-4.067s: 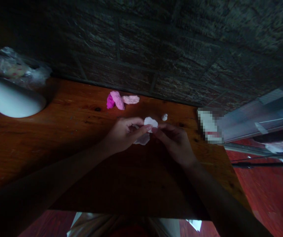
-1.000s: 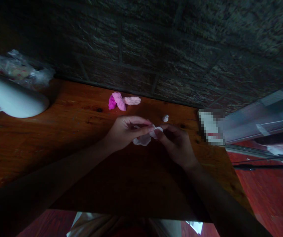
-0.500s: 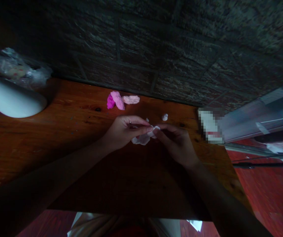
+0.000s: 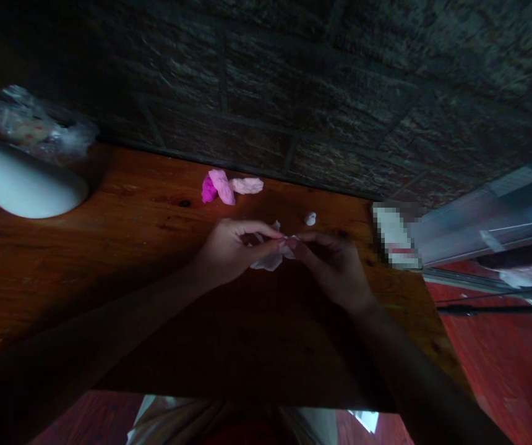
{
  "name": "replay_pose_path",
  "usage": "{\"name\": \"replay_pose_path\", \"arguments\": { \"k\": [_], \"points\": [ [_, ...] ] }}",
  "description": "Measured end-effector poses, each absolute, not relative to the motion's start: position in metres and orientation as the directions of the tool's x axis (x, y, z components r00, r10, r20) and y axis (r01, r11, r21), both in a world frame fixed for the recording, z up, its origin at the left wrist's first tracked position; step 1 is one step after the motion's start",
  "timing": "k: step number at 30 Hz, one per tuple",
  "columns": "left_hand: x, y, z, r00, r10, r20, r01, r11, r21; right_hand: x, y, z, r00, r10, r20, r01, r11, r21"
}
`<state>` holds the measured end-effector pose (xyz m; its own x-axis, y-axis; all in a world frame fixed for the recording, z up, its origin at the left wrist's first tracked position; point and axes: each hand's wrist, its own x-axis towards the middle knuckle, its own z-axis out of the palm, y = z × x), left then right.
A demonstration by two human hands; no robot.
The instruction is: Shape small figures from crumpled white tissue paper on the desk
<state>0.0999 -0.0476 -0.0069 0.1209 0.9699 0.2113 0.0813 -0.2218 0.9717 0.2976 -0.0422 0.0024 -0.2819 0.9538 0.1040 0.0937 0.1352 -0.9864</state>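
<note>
Above the middle of a wooden table (image 4: 108,247), my left hand (image 4: 229,250) and my right hand (image 4: 333,266) meet fingertip to fingertip. Both pinch a small crumpled white piece of soft material (image 4: 270,259) held between them. Part of the piece hangs below my left fingers. The thumbs and forefingers of both hands are closed on it. Beyond my hands a tiny white scrap (image 4: 310,218) lies on the table.
Pink and magenta crumpled pieces (image 4: 229,185) lie near the dark brick wall (image 4: 294,93). A white rounded object (image 4: 20,185) and a clear plastic bag (image 4: 25,127) sit at the far left. A blurred white item (image 4: 393,238) rests at the table's right edge.
The white piece stood open and flat above my fingers four seconds ago; now it is folded smaller and pinched tighter. My hands have hardly shifted in the last second.
</note>
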Motion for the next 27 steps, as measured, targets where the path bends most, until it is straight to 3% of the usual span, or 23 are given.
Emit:
{"name": "replay_pose_path", "arguments": {
  "k": [11,27],
  "points": [
    [0.091,-0.041,0.008,0.363,0.931,-0.039,0.040,0.026,0.999,0.300,-0.044,0.008,-0.352,0.909,0.223,0.082,0.267,-0.960],
    [0.090,-0.039,0.000,0.455,0.890,-0.036,0.041,0.020,0.999,0.297,-0.043,0.001,-0.384,0.875,0.293,0.129,0.365,-0.922]
  ]
}}
